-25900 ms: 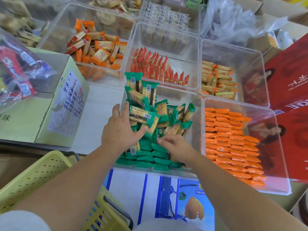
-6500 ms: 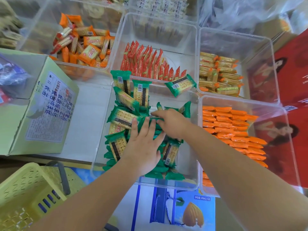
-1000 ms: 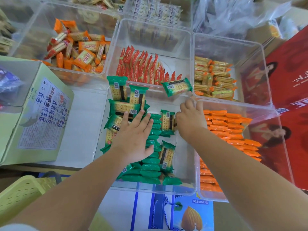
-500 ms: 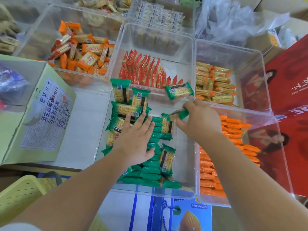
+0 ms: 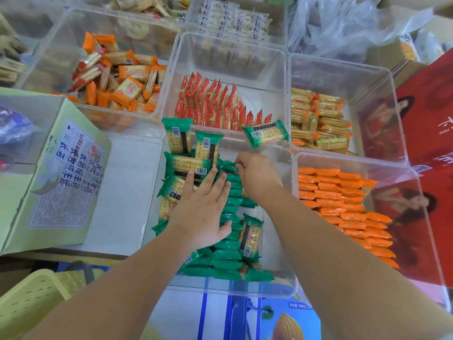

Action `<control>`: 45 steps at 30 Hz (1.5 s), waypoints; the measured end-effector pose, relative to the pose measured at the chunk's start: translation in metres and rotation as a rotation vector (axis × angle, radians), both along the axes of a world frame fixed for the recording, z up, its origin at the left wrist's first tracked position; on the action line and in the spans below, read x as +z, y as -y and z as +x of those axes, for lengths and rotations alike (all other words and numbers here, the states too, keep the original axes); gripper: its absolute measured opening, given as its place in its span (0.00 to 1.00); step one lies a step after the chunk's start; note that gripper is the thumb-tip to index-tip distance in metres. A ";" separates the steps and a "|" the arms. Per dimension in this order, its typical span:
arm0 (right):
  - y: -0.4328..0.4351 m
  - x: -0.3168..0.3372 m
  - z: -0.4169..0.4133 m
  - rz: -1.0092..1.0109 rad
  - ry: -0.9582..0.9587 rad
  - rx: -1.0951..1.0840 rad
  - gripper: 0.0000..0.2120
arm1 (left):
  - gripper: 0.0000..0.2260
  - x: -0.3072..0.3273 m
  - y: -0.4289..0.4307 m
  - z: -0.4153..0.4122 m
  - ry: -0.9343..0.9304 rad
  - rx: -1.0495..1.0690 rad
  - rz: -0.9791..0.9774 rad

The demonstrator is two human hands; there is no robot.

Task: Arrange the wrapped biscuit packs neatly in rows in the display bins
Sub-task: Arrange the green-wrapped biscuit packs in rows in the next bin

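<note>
Head view: left hand [image 5: 203, 212] lies flat, fingers straight and spread, pressing the loose green biscuit packs [image 5: 186, 165] on the left side of the near clear bin [image 5: 279, 261]. The right hand [image 5: 257, 177] has its fingers curled down, pinching the end pack [image 5: 229, 166] at the far tip of the standing row [image 5: 228, 256] that runs down the bin's middle. 1 stray pack [image 5: 266, 133] rests on the bin's far rim.

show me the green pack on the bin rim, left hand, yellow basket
green pack [image 5: 267, 133]: head view, middle of wrapper
left hand [image 5: 203, 212]: head view, back of hand
yellow basket [image 5: 31, 298]: head view, slotted wall
</note>
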State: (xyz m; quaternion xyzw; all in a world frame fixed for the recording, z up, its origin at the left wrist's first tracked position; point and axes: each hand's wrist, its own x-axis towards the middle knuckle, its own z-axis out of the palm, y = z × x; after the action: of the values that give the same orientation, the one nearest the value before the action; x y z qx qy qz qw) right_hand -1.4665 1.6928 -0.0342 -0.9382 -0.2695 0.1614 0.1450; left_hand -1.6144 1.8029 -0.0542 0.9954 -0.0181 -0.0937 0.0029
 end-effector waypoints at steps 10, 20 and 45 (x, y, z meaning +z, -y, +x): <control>0.015 -0.022 -0.008 0.270 -0.276 -0.153 0.14 | 0.40 0.007 0.004 0.005 -0.062 -0.020 0.085; 0.021 -0.028 -0.020 0.319 -0.242 -0.520 0.16 | 0.45 0.035 0.009 0.038 0.022 -0.055 0.020; 0.047 0.029 -0.024 0.229 0.109 -0.170 0.10 | 0.42 0.016 0.008 0.036 -0.062 -0.013 0.118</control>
State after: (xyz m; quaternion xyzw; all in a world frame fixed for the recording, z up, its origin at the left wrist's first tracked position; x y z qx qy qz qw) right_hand -1.4903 1.6456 -0.0051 -0.9424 -0.2131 0.0653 0.2492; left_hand -1.5779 1.7948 -0.0380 0.9903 -0.0187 -0.1255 -0.0560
